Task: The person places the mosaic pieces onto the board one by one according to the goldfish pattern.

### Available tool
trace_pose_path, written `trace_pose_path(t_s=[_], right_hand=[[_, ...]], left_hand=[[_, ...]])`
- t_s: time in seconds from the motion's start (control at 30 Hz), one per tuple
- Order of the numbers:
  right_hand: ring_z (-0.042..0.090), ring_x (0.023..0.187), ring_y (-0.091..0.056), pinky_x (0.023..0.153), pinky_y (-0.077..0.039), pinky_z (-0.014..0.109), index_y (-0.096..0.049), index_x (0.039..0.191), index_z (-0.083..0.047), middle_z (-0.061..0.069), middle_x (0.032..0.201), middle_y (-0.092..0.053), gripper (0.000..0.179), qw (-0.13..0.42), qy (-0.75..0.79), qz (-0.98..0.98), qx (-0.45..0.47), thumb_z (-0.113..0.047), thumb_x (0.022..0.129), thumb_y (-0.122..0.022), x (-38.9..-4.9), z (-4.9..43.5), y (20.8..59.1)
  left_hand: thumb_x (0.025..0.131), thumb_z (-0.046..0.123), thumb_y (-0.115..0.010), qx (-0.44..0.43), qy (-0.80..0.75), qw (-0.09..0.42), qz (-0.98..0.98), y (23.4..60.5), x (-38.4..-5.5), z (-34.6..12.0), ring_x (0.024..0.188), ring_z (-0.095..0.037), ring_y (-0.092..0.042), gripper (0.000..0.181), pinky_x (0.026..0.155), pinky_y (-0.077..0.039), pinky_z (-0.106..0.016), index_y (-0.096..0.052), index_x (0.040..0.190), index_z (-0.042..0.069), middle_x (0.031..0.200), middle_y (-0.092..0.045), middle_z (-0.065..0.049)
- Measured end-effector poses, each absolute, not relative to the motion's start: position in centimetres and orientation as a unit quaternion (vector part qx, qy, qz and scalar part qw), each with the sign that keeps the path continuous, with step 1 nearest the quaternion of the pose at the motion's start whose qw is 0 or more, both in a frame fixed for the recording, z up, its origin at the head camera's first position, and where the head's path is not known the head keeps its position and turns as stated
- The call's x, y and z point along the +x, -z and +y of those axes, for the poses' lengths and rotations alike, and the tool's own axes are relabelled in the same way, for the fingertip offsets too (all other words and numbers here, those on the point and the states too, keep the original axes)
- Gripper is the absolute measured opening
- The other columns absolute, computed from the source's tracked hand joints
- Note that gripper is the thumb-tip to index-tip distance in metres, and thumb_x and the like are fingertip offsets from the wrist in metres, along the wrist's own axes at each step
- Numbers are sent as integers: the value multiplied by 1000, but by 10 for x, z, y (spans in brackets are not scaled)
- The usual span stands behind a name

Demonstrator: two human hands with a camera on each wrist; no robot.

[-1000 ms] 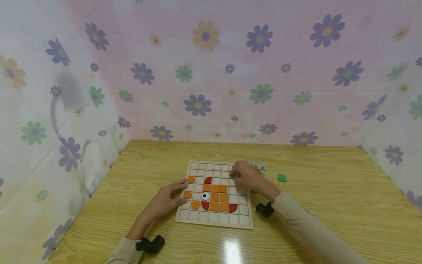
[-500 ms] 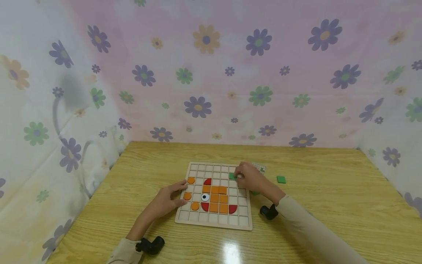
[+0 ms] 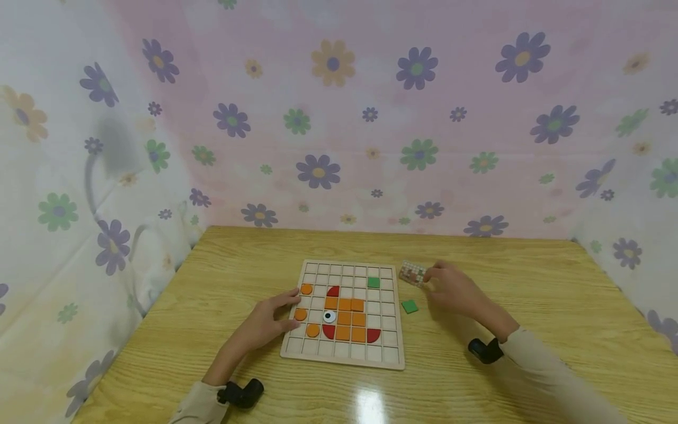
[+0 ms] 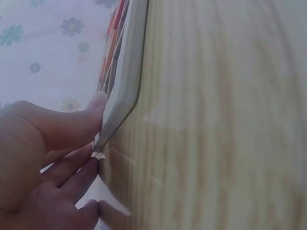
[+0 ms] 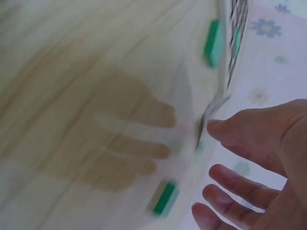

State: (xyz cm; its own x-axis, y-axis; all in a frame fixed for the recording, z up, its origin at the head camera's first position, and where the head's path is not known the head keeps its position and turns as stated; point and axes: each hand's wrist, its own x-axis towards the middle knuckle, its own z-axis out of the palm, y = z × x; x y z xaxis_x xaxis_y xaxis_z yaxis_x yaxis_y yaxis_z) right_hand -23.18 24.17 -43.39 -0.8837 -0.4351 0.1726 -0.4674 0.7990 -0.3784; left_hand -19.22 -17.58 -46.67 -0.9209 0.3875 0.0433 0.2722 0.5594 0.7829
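Note:
A wooden grid board (image 3: 344, 360) lies on the table with orange squares (image 3: 344, 318), orange discs (image 3: 313, 330), red rounded pieces (image 3: 374, 335) and a round eye piece (image 3: 329, 317) in its cells. One green square tile (image 3: 373, 282) sits in an upper right cell. My left hand (image 3: 263, 321) rests at the board's left edge, thumb and fingers spread and touching the rim. Right of the board, my right hand (image 3: 459, 294) holds nothing, its fingers loosely bent near a small patterned card (image 3: 412, 273). Another green tile (image 3: 410, 306) lies beside the board; a further green tile (image 5: 165, 198) shows in the right wrist view.
The wooden table (image 3: 529, 282) runs back to a flower-printed cloth (image 3: 371, 135), which also covers the sides. A black wrist camera (image 3: 243, 393) is worn on the left wrist and another wrist camera (image 3: 484, 351) on the right.
My right hand has let go of the green tile in the upper right cell and moved right, off the board, uncovering the card and the tile beside the board. The left hand stays put.

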Motion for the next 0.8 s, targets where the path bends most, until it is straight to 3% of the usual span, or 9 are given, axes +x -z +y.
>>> trace_pose_path(t_s=[0.23, 0.37, 0.5, 0.8], right_hand=[[30, 83, -57, 63, -50, 38, -70, 91, -3, 12, 94, -60, 16, 45, -199, -948, 244, 7, 78, -65, -229, 272, 440], [19, 72, -55, 58, -48, 32, -70, 90, 0, 9, 88, -62, 16, 29, -222, -944, 241, 8, 78, -65, -232, 278, 442], [13, 67, -52, 56, -45, 29, -71, 89, 0, 7, 86, -63, 17, 17, -238, -942, 237, 10, 77, -64, -233, 278, 441], [14, 70, -55, 55, -44, 28, -71, 91, -3, 8, 91, -65, 17, 25, -244, -938, 244, 5, 78, -63, -232, 259, 436]], left_hand=[[85, 14, -71, 189, -431, 68, 880, 464, -192, -176, 137, -32, -29, 51, 107, -29, -52, -55, 133, 4, 146, -41, -8], [85, 13, -71, 186, -431, 70, 880, 462, -191, -176, 138, -32, -28, 51, 107, -28, -52, -55, 133, 3, 147, -40, -8], [85, 11, -71, 187, -430, 67, 881, 463, -191, -177, 137, -33, -28, 51, 108, -27, -52, -55, 132, 3, 146, -40, -9], [84, 11, -72, 193, -430, 65, 879, 466, -192, -176, 137, -33, -29, 51, 108, -27, -52, -55, 132, 2, 146, -42, -9]])
